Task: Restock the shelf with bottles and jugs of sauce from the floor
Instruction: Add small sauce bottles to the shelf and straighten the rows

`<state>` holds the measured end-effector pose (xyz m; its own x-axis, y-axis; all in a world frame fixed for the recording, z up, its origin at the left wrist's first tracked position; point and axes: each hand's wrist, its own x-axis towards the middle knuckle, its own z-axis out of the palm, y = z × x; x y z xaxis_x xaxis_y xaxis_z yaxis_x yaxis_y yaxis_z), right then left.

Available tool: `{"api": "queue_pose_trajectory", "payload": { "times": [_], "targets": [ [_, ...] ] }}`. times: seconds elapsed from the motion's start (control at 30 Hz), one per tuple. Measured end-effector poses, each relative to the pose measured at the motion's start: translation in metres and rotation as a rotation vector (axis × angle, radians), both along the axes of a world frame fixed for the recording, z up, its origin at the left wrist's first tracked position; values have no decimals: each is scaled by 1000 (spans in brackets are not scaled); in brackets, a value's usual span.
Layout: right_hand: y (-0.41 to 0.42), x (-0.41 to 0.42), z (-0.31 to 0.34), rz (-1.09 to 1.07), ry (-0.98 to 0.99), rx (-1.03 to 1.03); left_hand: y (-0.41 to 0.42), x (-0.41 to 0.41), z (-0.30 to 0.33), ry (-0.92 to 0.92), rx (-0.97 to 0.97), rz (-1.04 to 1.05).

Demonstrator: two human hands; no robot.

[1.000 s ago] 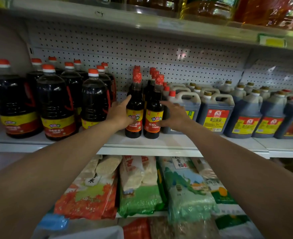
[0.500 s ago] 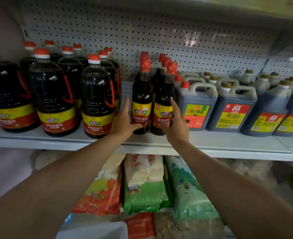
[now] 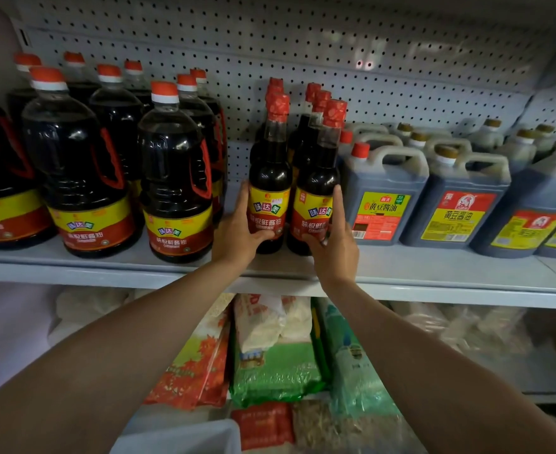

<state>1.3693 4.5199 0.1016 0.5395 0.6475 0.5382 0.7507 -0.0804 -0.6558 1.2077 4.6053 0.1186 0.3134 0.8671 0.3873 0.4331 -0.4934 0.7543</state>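
**Both your hands on the two front sauce bottles, centre of the frame**

Your left hand (image 3: 237,235) wraps the lower body of the left front bottle (image 3: 269,191): the thumb lies across the bottom of its label and the fingers run up its left side. Your right hand (image 3: 334,247) holds the right front bottle (image 3: 316,198) the same way in mirror image, with the thumb on the label's lower edge and the fingers up the bottle's right side. The two bottles stand upright, just beside each other, with their bases on the grey shelf (image 3: 434,273) near its front lip. More red-capped bottles of the same kind are lined up directly behind them.

In the left half of the frame stand the large round jugs (image 3: 175,178) of dark sauce with orange caps and red handles. To the right of centre sit the square handled jugs (image 3: 381,194), the nearest one just beside your right-hand bottle. A perforated back panel (image 3: 335,44) fills the top. Below the shelf, in the lower middle, lie bags of dry goods (image 3: 270,365).
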Motion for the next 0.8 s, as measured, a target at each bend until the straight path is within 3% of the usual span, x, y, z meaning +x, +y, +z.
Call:
{"api": "queue_pose_trajectory", "payload": {
  "times": [0.8],
  "targets": [
    [30, 13, -10, -19, 4, 10, 33, 12, -10, -16, 21, -44]
  ]
}}
